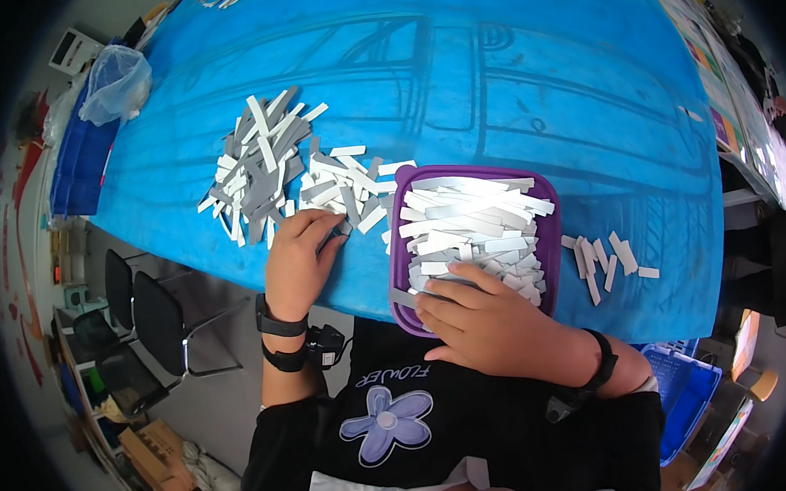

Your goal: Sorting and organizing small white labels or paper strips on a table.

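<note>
My left hand (298, 258) rests at the near edge of a smaller heap of white and grey strips (347, 182). Its thumb and fingertips are pinched together; whatever lies between them is too small to make out. A purple plastic tub (553, 237) stands to the right, filled with flat white strips (476, 214). Over the tub's near left corner lies my right hand (481, 321), fingers bent and close together. A grey strip (402, 297) sticks out from its fingertips across the rim. The palm hides the tub's near side.
A larger pile of mixed grey and white strips (260, 163) lies further left. Several loose white strips (609, 261) are scattered right of the tub. The blue table cover (580, 84) runs beneath everything. Black chairs (159, 320) and a blue bin (685, 390) stand beyond the near edge.
</note>
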The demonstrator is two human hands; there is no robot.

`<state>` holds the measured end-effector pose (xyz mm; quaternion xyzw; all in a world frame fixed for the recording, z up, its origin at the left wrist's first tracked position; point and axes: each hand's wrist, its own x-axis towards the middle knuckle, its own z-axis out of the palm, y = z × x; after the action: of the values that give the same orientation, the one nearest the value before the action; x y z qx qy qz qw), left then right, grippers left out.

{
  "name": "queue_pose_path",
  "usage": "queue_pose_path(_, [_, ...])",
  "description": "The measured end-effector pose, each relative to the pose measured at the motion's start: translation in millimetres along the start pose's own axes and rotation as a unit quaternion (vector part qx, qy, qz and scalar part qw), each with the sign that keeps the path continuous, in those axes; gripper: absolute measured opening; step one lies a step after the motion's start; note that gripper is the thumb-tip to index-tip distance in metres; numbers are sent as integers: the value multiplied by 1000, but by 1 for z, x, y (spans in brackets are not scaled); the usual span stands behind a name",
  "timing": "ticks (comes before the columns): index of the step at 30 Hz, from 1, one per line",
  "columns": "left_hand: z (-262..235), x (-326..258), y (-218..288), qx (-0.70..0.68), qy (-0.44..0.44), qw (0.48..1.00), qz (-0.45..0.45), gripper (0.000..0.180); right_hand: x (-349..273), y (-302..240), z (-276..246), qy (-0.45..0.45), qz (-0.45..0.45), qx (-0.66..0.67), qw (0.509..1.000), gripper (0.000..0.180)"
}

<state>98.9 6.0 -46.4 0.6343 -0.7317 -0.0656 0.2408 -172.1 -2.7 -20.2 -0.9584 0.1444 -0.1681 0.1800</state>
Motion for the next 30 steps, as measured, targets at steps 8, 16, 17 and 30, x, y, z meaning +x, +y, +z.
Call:
queue_pose_path(8, [-5,5,4,-4,-15,1000,13,33,0,4,3,-20,-9,39,999,35])
queue_pose_path(16, [8,23,8,31,7,997,75,42,-6,6,14,-18,8,37,999,42])
queue_pose_path(17, [9,23,6,29,8,996,80,42,-6,5,15,-13,5,25,1000,44])
queue_pose_path(30, [-2,25,13,-163,78,984,12,19,-7,-7,-6,94,0,-23,995,52])
